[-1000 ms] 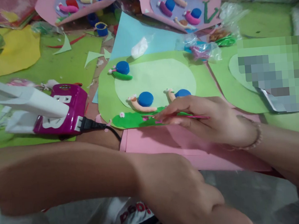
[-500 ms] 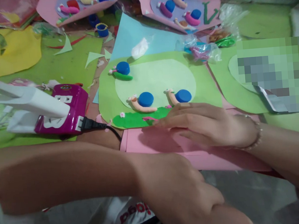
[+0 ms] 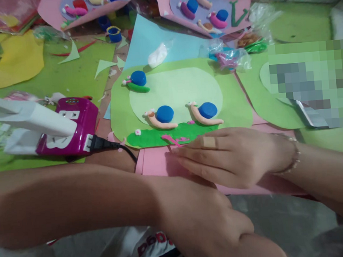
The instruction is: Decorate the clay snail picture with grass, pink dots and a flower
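Above the lower edge of the green card (image 3: 237, 95), my right hand (image 3: 221, 154) has its fingers pressed together around the end of a thin pink strip (image 3: 170, 139). The strip's tip lies over the green clay patch (image 3: 148, 137), which carries small pink and white bits. Two peach clay snails with blue bottle-cap shells (image 3: 165, 114) (image 3: 208, 110) sit just above the patch. A green clay snail (image 3: 138, 87) is at the card's upper left. Lower and closer to me, my left hand (image 3: 208, 220) is curled closed; what it holds, if anything, is hidden.
A purple power strip (image 3: 83, 119) with a white plug and black cord stands left. Bags of clay (image 3: 228, 58), a white lump in plastic (image 3: 158, 55) and finished snail cards (image 3: 161, 2) lie behind. A phone-like device (image 3: 309, 113), partly blurred out, rests right.
My right hand has moved down toward me, uncovering the right snail's body and more of the green patch. The pink strip's angle has shifted. My left hand stays almost still.
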Available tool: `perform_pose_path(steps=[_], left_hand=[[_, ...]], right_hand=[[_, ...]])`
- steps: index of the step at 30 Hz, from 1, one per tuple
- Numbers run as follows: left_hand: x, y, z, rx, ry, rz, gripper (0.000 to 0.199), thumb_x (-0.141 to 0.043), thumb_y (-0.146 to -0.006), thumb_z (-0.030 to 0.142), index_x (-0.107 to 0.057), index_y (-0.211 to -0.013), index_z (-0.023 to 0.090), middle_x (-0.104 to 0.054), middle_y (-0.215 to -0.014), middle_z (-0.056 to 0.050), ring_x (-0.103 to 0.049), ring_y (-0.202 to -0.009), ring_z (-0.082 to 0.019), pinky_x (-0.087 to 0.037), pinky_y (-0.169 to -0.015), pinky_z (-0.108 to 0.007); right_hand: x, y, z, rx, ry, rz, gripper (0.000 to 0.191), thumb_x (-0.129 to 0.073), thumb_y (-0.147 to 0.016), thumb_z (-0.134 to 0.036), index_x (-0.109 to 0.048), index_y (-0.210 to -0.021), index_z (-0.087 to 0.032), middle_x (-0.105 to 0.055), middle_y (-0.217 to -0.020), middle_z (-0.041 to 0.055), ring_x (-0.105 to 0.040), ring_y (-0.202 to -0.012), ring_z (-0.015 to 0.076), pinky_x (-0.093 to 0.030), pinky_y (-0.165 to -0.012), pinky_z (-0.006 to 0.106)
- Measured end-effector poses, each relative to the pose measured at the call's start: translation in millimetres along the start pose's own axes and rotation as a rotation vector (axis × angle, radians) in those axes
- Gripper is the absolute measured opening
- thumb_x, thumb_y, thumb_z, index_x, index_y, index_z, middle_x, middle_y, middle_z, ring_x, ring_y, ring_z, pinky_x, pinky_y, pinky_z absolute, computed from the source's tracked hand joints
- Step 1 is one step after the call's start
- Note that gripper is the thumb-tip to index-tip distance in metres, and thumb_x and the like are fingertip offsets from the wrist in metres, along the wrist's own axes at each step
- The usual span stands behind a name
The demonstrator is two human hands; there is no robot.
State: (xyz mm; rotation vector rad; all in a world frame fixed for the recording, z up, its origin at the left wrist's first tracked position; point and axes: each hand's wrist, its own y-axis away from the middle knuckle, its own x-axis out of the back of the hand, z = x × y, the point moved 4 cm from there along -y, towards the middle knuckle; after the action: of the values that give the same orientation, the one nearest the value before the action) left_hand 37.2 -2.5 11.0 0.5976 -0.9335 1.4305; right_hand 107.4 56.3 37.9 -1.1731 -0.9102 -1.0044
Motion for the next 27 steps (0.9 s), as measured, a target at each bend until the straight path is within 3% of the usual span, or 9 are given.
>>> perform_pose_path(steps=[6,11,17,21,27], left_hand=[[3.7,-0.8,-1.3,0.048,0.031,-0.036,0.014,-0.051,-0.08,0.028,-0.06,-0.08,0.017,-0.062,-0.068,0.001,-0.055,-0.057,-0.013,-0.036,-0.043,-0.029],[3.5,-0.8,1.0,0.012,-0.008,-0.059,0.016,-0.046,-0.083,0.025,-0.06,-0.081,0.017,-0.066,-0.083,0.001,-0.057,-0.06,-0.014,-0.038,-0.046,-0.031],[1.3,0.3,0.7,0.0,-0.014,0.016,0.015,-0.05,-0.08,0.028,-0.06,-0.079,0.016,-0.064,-0.076,0.001,-0.056,-0.058,-0.013,-0.039,-0.047,-0.03],[1.9,-0.6,0.4,0.012,-0.025,-0.022,0.015,-0.049,-0.081,0.027,-0.06,-0.076,0.018,-0.062,-0.071,0.001,-0.054,-0.054,-0.012,-0.038,-0.044,-0.029],[3.6,-1.7,-1.7,0.053,0.037,0.003,0.014,-0.055,-0.077,0.03,-0.06,-0.078,0.017,-0.061,-0.067,0.001,-0.055,-0.055,-0.013,-0.035,-0.041,-0.029]], right_hand=[[-2.0,0.5,-0.7,0.007,0.011,-0.023,0.025,-0.042,-0.091,-0.013,-0.06,-0.104,-0.004,-0.065,-0.109,0.0155,-0.066,-0.092,0.0162,-0.057,-0.073,0.026],[2.5,0.6,1.2,-0.01,-0.012,0.033,0.027,-0.039,-0.092,-0.013,-0.062,-0.102,-0.005,-0.067,-0.107,0.0135,-0.066,-0.092,0.0172,-0.057,-0.071,0.025],[1.5,-1.9,-1.2,0.014,-0.019,0.009,0.025,-0.041,-0.091,-0.012,-0.062,-0.102,-0.005,-0.067,-0.105,0.012,-0.066,-0.088,0.0149,-0.057,-0.074,0.025],[1.5,0.1,0.5,-0.005,0.007,0.017,0.024,-0.041,-0.092,-0.014,-0.061,-0.104,-0.007,-0.066,-0.109,0.0127,-0.065,-0.094,0.0154,-0.057,-0.075,0.025],[-0.1,1.1,2.5,0.007,-0.016,0.007,0.023,-0.044,-0.09,-0.012,-0.06,-0.102,-0.002,-0.066,-0.107,0.0154,-0.066,-0.091,0.0184,-0.057,-0.075,0.028]])
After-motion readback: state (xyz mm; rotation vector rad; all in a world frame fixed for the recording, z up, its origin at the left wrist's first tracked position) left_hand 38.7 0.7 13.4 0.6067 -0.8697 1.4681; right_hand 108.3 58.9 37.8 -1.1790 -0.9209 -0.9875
